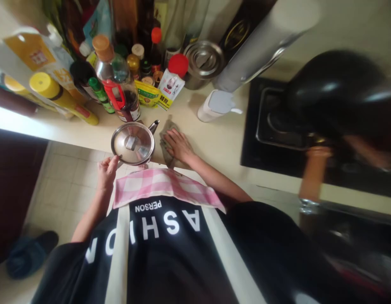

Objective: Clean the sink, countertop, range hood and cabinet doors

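Observation:
My left hand (107,171) is closed at the near-left side of a small stainless steel pot (147,145), gripping its handle, which is mostly hidden by the fingers. The pot has a lid and a thin spout pointing away to the right. It is at the counter's front edge; whether it rests there or hangs just above, I cannot tell. To its right, my right hand (179,145) presses a grey-brown cloth (165,143) against the counter (211,147), fingers together over it.
Sauce bottles, including a red-handled one (117,95), and seasoning packets (147,93) crowd the back. A white lidded container (214,105) stands right of the cloth. Farther right, another person's hand (318,154) is near a tilted dark wok (337,93) over the black stove (255,126).

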`<state>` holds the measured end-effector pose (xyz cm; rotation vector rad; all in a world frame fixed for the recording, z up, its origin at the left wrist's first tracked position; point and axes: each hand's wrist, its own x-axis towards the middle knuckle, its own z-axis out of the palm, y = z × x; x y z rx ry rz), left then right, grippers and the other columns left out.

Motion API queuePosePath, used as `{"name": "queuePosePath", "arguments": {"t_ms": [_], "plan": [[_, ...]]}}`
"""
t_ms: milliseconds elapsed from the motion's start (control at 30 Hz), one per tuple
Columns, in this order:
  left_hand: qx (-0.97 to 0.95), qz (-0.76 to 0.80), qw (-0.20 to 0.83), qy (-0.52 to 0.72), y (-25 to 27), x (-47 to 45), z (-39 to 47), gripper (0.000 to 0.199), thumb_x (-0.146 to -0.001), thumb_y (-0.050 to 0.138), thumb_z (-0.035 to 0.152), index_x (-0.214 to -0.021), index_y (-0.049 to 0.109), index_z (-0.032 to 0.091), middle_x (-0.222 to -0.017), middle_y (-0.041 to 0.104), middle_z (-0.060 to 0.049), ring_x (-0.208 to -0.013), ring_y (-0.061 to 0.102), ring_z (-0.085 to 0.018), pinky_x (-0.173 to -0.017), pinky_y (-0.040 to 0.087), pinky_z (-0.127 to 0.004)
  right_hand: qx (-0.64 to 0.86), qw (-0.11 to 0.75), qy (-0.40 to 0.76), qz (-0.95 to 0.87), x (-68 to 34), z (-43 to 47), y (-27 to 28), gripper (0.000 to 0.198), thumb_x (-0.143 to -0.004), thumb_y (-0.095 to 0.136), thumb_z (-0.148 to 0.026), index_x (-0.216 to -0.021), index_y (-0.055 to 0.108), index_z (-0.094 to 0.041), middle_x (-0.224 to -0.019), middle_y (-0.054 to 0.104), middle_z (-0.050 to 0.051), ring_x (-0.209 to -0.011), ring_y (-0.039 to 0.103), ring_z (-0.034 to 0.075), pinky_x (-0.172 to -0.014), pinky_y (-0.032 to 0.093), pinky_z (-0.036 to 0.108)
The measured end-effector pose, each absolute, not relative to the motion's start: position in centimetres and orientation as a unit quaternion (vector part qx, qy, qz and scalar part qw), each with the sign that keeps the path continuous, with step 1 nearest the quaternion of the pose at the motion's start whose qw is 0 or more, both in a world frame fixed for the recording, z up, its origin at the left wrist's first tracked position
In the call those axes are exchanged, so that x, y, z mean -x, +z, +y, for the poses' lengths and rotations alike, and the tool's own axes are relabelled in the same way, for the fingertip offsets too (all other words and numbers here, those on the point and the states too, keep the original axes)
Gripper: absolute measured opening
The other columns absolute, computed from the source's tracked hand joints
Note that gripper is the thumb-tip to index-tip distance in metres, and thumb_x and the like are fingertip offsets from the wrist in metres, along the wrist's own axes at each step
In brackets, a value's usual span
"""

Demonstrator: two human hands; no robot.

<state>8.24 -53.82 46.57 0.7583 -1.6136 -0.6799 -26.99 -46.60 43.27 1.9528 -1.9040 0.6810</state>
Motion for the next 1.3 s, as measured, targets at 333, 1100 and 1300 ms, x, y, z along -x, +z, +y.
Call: {"name": "queuePosePath", "arguments": {"t_ms": [333, 1100, 1300], "plan": [[-0.317, -0.719, 0.548, -0.285, 48.0, -4.8, -54.2, 0.059, -0.083, 0.072, 0.061, -0.049, 0.044, 0.022, -0.044, 0.036, 0.004, -0.047, 0.035, -0.009, -0.045, 0.023, -0.025, -0.623, 0.234, 0.282, -0.691, 31.2, -52.1, 49.0, 0.055, -0.108, 0.041, -0.017, -0.160, 0.055, -0.009, -0.171, 0.050, 0.021, -0.170, 0.029, 0.035, -0.138, 0.025, 0.064], [-0.302, -0.728, 0.539, -0.297, 48.2, -3.8, -54.1, 0.060, -0.084, 0.068, 0.062, -0.050, 0.039, 0.023, -0.045, 0.034, 0.005, -0.046, 0.030, -0.008, -0.047, 0.022, -0.026, -0.505, 0.192, 0.362, -0.760, 34.2, -57.4, 53.1, 0.064, -0.111, 0.038, -0.034, -0.168, 0.044, -0.005, -0.173, 0.042, 0.025, -0.165, 0.032, 0.038, -0.135, 0.027, 0.063], [-0.292, -0.726, 0.541, -0.307, 48.1, -2.7, -54.5, 0.059, -0.085, 0.070, 0.062, -0.052, 0.041, 0.023, -0.046, 0.036, 0.005, -0.049, 0.033, -0.009, -0.048, 0.024, -0.025, -0.477, 0.203, 0.338, -0.785, 33.7, -55.7, 51.9, 0.063, -0.109, 0.042, -0.032, -0.166, 0.048, -0.008, -0.173, 0.041, 0.026, -0.164, 0.033, 0.042, -0.134, 0.025, 0.069]]}}
